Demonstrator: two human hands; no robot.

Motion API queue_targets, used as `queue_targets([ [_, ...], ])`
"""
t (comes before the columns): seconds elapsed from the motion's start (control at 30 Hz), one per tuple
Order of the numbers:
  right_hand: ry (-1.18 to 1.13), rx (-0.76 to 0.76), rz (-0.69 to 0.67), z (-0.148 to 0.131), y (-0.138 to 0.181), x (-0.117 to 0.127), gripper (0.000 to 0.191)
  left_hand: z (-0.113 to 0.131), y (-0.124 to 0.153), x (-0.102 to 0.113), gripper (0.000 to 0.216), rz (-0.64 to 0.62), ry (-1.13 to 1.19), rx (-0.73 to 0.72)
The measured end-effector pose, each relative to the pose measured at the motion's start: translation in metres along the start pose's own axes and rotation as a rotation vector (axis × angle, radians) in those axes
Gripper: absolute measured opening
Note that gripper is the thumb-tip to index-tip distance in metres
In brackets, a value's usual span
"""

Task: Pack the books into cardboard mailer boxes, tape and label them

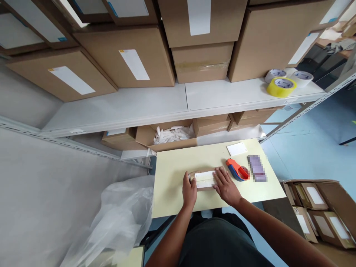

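Observation:
A small cardboard box (204, 189) with a white label (205, 179) on top lies on the pale yellow table. My left hand (189, 191) grips the box's left end, thumb on the near side. Something brownish and shiny shows beside those fingers, mostly hidden, and I cannot tell what it is. Over the right end, my right hand (226, 187) lies flat with its fingers stretched across the label. Just right of that hand is a red and blue tape dispenser (237, 170). A white card (237, 149) and a blurred purple item (257, 168) lie farther right.
Behind the table (172, 204) stands a shelf (133, 102) with large cartons (133, 55) and tape rolls (281, 87). An open box of white pieces (174, 134) sits below. Clear plastic wrap (125, 207) hangs at left; a carton of small boxes (319, 207) stands right.

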State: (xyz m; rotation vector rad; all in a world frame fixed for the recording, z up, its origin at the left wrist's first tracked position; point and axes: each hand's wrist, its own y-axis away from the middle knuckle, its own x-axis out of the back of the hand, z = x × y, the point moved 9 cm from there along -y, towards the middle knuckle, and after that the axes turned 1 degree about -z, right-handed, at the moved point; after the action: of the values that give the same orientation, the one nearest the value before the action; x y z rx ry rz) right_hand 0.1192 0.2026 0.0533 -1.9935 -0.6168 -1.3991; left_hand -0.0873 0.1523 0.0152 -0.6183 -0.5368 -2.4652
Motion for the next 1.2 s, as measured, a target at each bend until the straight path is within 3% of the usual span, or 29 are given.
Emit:
queue_targets([
  [0.27, 0.006, 0.015, -0.023, -0.021, -0.005, -0.007, 0.054, 0.011, -0.008, 0.009, 0.052, 0.085, 0.018, -0.101],
  [0.5, 0.02, 0.004, -0.104, -0.024, -0.014, -0.007, 0.061, 0.007, -0.015, 0.008, 0.053, 0.1, -0.064, -0.133],
  [0.93, 0.014, 0.017, -0.095, -0.018, -0.009, -0.01, 0.06, 0.004, -0.023, 0.017, 0.048, 0.075, 0.077, 0.045],
  [1.2, -0.067, 0.031, -0.064, -0.02, -0.01, -0.008, 0.058, 0.013, -0.017, 0.019, 0.047, 0.146, -0.048, -0.004],
])
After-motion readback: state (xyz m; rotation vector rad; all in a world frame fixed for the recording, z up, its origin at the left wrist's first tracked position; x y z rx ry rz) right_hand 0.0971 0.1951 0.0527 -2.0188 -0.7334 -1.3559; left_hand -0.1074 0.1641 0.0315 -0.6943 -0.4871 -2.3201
